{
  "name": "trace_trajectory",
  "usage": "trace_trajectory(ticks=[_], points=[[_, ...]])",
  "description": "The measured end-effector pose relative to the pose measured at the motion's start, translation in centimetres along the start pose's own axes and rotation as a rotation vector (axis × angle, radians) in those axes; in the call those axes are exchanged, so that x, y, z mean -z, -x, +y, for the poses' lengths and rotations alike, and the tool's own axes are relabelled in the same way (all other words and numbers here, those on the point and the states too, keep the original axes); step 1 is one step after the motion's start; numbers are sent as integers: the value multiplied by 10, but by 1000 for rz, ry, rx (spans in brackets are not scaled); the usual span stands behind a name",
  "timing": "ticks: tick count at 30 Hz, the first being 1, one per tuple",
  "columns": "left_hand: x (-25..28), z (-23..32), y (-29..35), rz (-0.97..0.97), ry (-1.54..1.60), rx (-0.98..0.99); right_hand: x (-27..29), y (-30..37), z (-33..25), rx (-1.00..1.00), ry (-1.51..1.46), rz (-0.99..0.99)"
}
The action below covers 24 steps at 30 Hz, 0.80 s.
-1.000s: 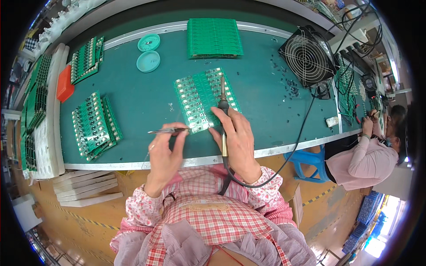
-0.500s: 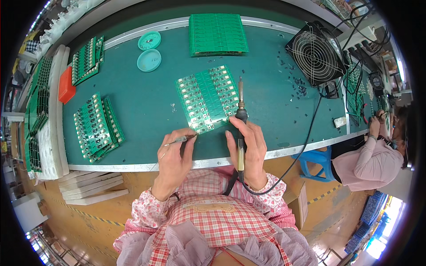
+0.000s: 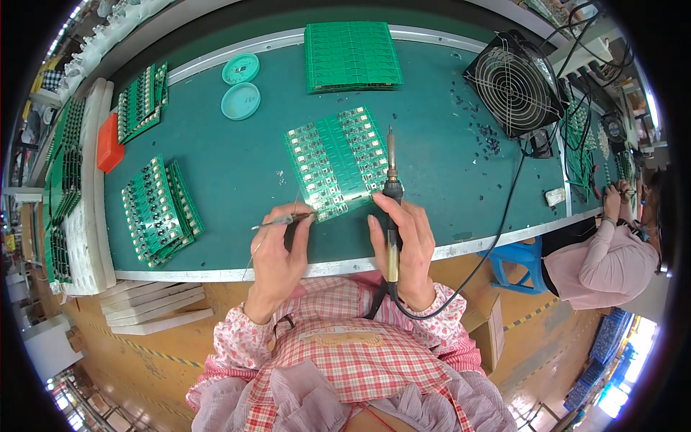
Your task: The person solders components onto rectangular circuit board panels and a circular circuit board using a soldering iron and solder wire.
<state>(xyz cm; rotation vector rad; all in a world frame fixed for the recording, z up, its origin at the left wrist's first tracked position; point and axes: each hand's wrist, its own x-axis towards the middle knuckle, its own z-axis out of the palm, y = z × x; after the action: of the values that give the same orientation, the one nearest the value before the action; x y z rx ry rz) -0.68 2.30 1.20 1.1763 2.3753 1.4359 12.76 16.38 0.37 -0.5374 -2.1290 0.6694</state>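
Observation:
In front of me lies a green circuit board panel with rows of small pale components. My right hand is closed around a soldering iron, its bare metal tip pointing away from me, just beside the panel. The right index fingertip reaches the panel's near right edge. My left hand pinches a slim grey metal tool that resembles tweezers, at the panel's near left corner. A thin wire, like solder wire, trails from that hand.
Stacked green boards lie at the back, more boards at left. Two turquoise dishes, a red box and a black fan stand around. Tiny black parts are scattered near the fan. A co-worker sits at right.
My left hand has shifted slightly left, and the metal tool in it now lies flatter. My right hand and the soldering iron have barely moved. The panel stays in place.

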Motion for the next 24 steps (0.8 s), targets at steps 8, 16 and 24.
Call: trace_trajectory(ticks=[8, 16, 24], points=[[0, -1, -7, -35, -95, -69, 0, -1, 2, 7, -9, -2], [-1, -1, -8, -33, -101, -104, -1, -1, 3, 8, -11, -6], [-1, 0, -7, -34, -126, -97, 5, -2, 1, 55, -64, 33]])
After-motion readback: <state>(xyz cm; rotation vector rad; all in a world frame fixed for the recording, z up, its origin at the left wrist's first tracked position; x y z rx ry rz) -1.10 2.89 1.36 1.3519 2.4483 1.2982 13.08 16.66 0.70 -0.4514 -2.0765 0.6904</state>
